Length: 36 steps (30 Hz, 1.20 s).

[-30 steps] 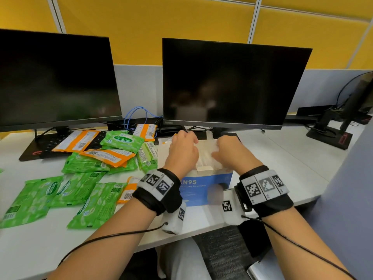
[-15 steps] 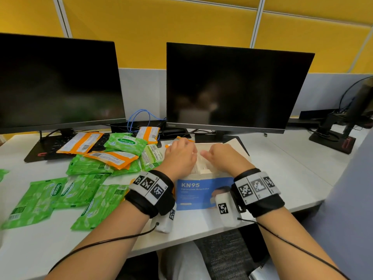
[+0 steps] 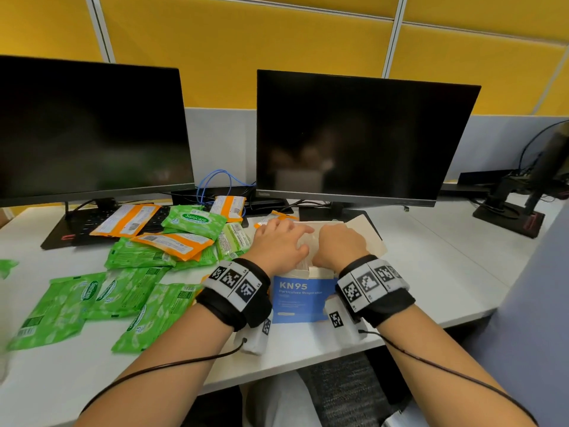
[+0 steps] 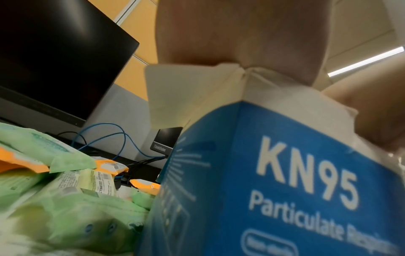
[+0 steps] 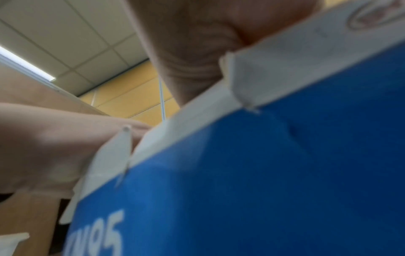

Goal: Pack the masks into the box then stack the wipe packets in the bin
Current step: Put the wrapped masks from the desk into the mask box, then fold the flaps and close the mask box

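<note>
A blue KN95 mask box (image 3: 303, 300) stands open near the desk's front edge, its lid flap (image 3: 366, 229) folded back to the right. Clear-wrapped masks (image 3: 309, 241) fill its top. My left hand (image 3: 292, 238) lies flat on them with its fingers stretched to the right. My right hand (image 3: 335, 245) rests on the right side of the opening, with its fingers turned down and hidden. The left wrist view shows my palm (image 4: 241, 34) on the box (image 4: 285, 173) rim. In the right wrist view, my right hand (image 5: 197, 43) also sits on the box (image 5: 263, 173) rim. Green wipe packets (image 3: 92, 300) and orange ones (image 3: 172, 245) lie to the left.
Two dark monitors (image 3: 363, 140) stand behind the box, and a keyboard (image 3: 77, 226) lies partly under the packets. Blue cables (image 3: 215, 183) loop between the monitors. A monitor arm base (image 3: 508, 214) sits at the far right. The desk's front edge runs close under my wrists.
My hands have drawn closer together on top of the box, and the left fingers now reach across the masks towards the right hand. The box and packets stay in place.
</note>
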Motion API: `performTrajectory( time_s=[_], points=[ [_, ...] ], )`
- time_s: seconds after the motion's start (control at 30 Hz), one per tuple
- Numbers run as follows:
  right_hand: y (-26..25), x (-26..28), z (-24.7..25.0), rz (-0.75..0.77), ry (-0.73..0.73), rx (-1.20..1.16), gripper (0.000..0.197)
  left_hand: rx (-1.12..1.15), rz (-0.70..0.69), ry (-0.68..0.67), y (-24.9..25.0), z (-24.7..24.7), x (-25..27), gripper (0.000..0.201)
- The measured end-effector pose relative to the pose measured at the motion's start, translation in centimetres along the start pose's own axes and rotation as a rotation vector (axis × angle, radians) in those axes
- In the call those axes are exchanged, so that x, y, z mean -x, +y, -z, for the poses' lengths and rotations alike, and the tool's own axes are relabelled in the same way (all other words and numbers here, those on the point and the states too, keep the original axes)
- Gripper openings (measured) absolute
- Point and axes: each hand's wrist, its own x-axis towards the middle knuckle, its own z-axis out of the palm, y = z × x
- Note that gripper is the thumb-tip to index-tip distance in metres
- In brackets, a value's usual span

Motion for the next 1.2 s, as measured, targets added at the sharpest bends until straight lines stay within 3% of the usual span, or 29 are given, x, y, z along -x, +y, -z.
performTrajectory(
  time_s=[0.1, 0.17, 0.23, 0.33, 0.37, 0.43, 0.5, 0.6, 0.7, 0.77, 0.8, 0.83, 0.93, 1.0, 1.07, 1.1, 1.2],
  points=[
    [-0.2, -0.8, 0.4, -0.009, -0.208, -0.065, 0.045, 0.036, -0.003, 0.04, -0.1, -0.2, -0.1, 0.054],
    [0.0, -1.1, 0.7, -0.038, -0.25, -0.139, 0.051, 0.125, -0.002, 0.09, -0.3, -0.3, -0.1, 0.049],
    [0.6, -1.0, 1.3, -0.052, -0.106, -0.214, 0.054, 0.297, 0.018, 0.151, -0.4, -0.3, 0.0, 0.038],
    [1.0, -0.5, 2.0, 0.058, 0.248, -0.382, 0.032, 0.44, 0.066, 0.177, -0.7, -0.2, 0.1, 0.037],
    [1.0, -0.3, 2.3, 0.103, 0.256, -0.437, 0.029, 0.428, 0.075, 0.17, -0.8, -0.2, 0.0, 0.038],
    [0.3, 0.4, 2.4, 0.182, 0.079, -0.432, 0.04, 0.381, 0.099, 0.181, -0.8, 0.0, -0.3, 0.041],
    [-0.4, 0.6, 1.8, 0.222, -0.072, -0.256, 0.054, 0.308, 0.105, 0.216, -0.7, 0.3, -0.4, 0.038],
    [0.2, 0.0, 1.9, 0.258, -0.042, -0.204, 0.051, 0.163, 0.065, 0.264, -0.8, 0.4, -0.3, 0.03],
    [2.0, -0.6, 2.4, 0.305, 0.033, -0.313, 0.046, 0.172, 0.005, 0.082, -1.2, 0.6, -0.2, 0.032],
    [2.8, -0.5, 2.4, 0.321, -0.081, -0.297, 0.052, 0.214, -0.055, -0.028, -1.3, 0.9, 0.2, 0.036],
    [3.2, -0.6, 2.2, 0.308, -0.104, -0.313, 0.049, 0.272, -0.06, -0.02, -1.6, 1.0, 0.4, 0.036],
    [3.8, -0.7, 1.9, 0.29, -0.038, -0.372, 0.042, 0.353, -0.052, 0.03, -1.9, 1.1, 0.4, 0.035],
    [6.8, -1.0, 1.2, 0.128, 0.465, -0.604, 0.025, 0.683, 0.126, 0.269, -3.4, 0.8, 0.4, 0.034],
    [9.3, -0.9, 0.3, -0.035, 0.564, -0.76, 0.028, 1.101, 0.336, 0.356, -4.7, 0.6, 0.7, 0.037],
    [11.0, -0.8, -1.1, -0.139, 0.426, -1.01, 0.028, 1.5, 0.487, 0.351, -5.7, 0.1, 1.4, 0.037],
    [11.4, -0.6, -1.7, -0.135, 0.324, -1.165, 0.026, 1.582, 0.502, 0.319, -6.0, -0.4, 1.6, 0.036],
    [10.8, -0.4, -3.4, 0.028, 0.048, -1.353, 0.023, 1.512, 0.344, 0.141, -5.0, -1.3, 1.9, 0.032]
  ],
)
